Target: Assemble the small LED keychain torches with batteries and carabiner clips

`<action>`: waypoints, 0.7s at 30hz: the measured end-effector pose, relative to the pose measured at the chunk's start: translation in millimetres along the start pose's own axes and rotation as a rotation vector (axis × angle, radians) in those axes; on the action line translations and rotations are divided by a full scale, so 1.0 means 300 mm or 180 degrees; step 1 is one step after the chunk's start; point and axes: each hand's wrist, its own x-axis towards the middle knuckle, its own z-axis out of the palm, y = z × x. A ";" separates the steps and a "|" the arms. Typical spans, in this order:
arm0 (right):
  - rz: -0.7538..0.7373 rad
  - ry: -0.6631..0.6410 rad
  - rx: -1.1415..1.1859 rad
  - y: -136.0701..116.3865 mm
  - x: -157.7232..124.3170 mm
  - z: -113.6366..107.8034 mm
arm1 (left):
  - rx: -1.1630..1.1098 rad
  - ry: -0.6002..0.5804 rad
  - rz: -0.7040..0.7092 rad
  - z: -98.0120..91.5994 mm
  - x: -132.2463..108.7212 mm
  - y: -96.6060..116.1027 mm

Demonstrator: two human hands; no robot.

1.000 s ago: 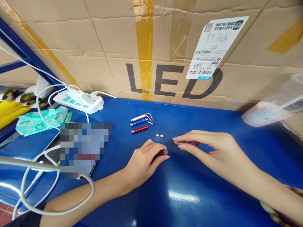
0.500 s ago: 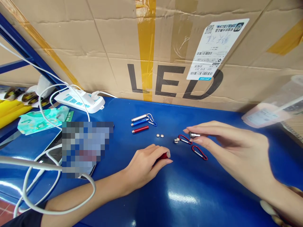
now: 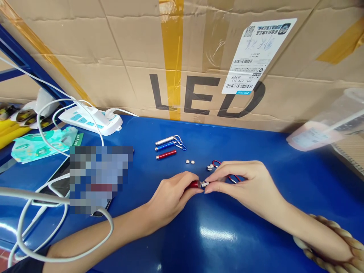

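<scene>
Your left hand (image 3: pixel 171 194) is closed around the red tube (image 3: pixel 195 184), leaving its right end exposed; your right hand (image 3: pixel 250 182) pinches the metal piece (image 3: pixel 204 184) between thumb and fingers. Note the alignment: the tube's visible long axis runs roughly left to right over the tabletop (image 3: pixel 176 242), with its exposed end facing the metal piece just beside it; contact cannot be confirmed.

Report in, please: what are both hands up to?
Left hand gripping red tube. Right hand pinching small metal piece at tube's end. Red clips partly hidden behind right hand.
</scene>
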 end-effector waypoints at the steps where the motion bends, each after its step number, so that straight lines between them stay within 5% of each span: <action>1: -0.0024 -0.0039 -0.0023 0.004 0.000 0.002 | -0.0005 -0.0009 0.0008 0.000 0.000 0.000; 13: 0.0203 -0.0410 -0.0132 0.034 0.028 -0.010 | -0.0045 -0.0164 -0.0054 0.002 -0.007 0.007; 21: 0.0270 -0.0760 -0.0274 0.042 0.037 -0.017 | -0.0068 -0.0225 0.0533 -0.003 -0.006 0.001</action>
